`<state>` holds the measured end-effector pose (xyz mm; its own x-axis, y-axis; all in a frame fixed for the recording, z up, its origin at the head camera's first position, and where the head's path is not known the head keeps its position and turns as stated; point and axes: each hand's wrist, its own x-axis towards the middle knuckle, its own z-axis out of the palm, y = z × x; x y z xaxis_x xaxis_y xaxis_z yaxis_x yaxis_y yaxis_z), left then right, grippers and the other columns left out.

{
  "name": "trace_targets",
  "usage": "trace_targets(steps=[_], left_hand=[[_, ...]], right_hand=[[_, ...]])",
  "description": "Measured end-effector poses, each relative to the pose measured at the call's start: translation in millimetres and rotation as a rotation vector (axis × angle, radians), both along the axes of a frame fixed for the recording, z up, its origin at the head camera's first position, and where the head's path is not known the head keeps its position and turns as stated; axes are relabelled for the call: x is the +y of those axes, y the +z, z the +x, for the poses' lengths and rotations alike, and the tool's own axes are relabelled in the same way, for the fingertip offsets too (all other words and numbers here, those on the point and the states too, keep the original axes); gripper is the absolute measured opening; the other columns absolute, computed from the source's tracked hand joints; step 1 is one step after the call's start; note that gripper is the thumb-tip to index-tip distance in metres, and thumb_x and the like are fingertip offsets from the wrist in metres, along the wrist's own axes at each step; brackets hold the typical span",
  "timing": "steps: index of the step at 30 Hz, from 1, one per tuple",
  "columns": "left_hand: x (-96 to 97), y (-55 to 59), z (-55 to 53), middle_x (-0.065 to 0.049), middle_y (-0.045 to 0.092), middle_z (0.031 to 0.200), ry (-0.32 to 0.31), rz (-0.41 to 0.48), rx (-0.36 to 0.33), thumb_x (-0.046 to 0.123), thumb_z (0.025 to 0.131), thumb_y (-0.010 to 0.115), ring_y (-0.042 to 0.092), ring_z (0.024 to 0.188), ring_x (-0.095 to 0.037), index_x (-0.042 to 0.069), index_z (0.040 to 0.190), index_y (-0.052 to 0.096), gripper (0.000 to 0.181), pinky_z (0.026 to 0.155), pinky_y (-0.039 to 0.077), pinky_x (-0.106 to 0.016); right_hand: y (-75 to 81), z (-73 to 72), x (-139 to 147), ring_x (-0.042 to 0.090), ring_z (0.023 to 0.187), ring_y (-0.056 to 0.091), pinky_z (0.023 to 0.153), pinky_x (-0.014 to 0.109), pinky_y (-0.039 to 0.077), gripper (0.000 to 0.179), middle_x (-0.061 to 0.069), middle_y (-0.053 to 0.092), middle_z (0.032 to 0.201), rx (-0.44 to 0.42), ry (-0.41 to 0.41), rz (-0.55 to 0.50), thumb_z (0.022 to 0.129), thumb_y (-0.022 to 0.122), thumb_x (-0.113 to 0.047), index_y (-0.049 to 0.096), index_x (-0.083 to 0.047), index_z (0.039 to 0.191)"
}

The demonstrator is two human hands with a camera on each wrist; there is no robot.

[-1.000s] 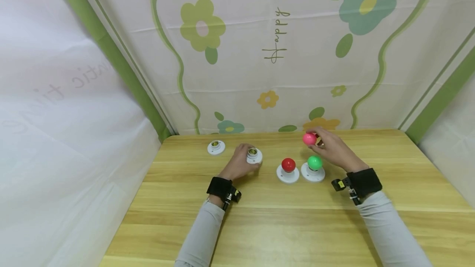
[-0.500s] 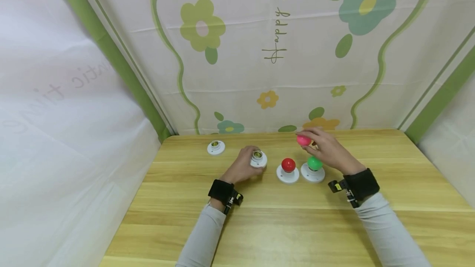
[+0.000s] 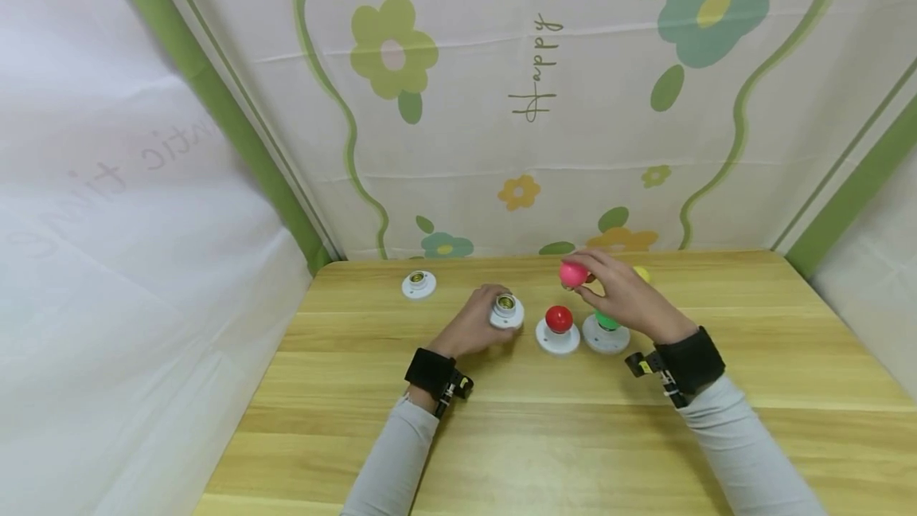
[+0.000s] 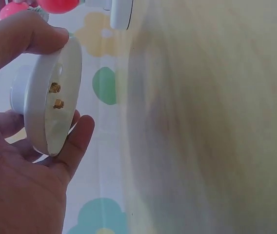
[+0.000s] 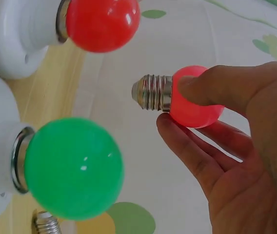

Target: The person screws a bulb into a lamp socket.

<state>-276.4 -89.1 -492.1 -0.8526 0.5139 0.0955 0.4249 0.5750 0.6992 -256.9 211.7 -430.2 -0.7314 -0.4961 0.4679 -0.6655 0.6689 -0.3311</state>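
Observation:
My left hand (image 3: 478, 323) grips a white lamp socket (image 3: 508, 314) by its round base, its threaded opening facing up. In the left wrist view the socket base (image 4: 63, 114) is lifted off the table, two brass screws showing underneath. Between thumb and fingers, my right hand (image 3: 623, 293) pinches a pink light bulb (image 3: 572, 274); its metal screw end (image 5: 154, 93) points down and is bare. The bulb is held above the table, apart from the socket and to its right. A red bulb (image 3: 559, 318) and a green bulb (image 3: 607, 322) stand in sockets below my right hand.
Another white socket (image 3: 419, 284) sits at the back left of the wooden table (image 3: 544, 436), without a bulb. Behind my right hand a yellow bulb (image 3: 642, 272) is partly hidden. A printed fabric curtain (image 3: 458, 142) hangs along the table's back edge.
My left hand has carried the socket a little to the right and nearer. My right hand has moved left with the pink bulb, and the yellow bulb has come into sight.

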Motion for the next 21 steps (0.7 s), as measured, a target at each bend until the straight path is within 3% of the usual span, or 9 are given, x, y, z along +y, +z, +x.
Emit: trace_targets(steps=[6, 13, 21], left_hand=[[1.7, 2.7, 3.6, -0.015, 0.055, 0.147, -0.029, 0.002, 0.006, 0.013, 0.086, 0.087, 0.058, 0.131, -0.027, 0.003, 0.148, 0.052, 0.072, 0.114, 0.051, -0.042], [6.3, 3.7, 6.4, -0.013, 0.058, 0.143, -0.069, 0.046, 0.023, 0.013, 0.086, 0.087, 0.061, 0.129, -0.025, 0.004, 0.145, 0.055, 0.068, 0.114, 0.052, -0.039], [8.0, 4.6, 7.0, -0.011, 0.060, 0.142, -0.090, 0.049, 0.054, 0.018, 0.087, 0.088, 0.061, 0.128, -0.023, 0.006, 0.144, 0.055, 0.067, 0.113, 0.052, -0.037]], right_hand=[[5.4, 2.9, -7, 0.032, 0.110, 0.071, 0.084, 0.043, 0.066, 0.054, 0.022, 0.065, 0.138, -0.032, 0.023, -0.007, 0.092, 0.082, -0.003, 0.060, 0.000, 0.141], [9.7, 6.0, -13, 0.027, 0.105, 0.071, 0.079, 0.041, 0.066, 0.054, 0.019, 0.070, 0.133, -0.028, 0.054, -0.007, 0.092, 0.084, -0.008, 0.060, -0.001, 0.141], [11.4, 7.3, -22, 0.031, 0.117, 0.072, 0.094, 0.047, 0.063, 0.049, 0.014, 0.070, 0.136, 0.094, 0.109, 0.037, 0.092, 0.085, -0.014, 0.067, -0.003, 0.136]])
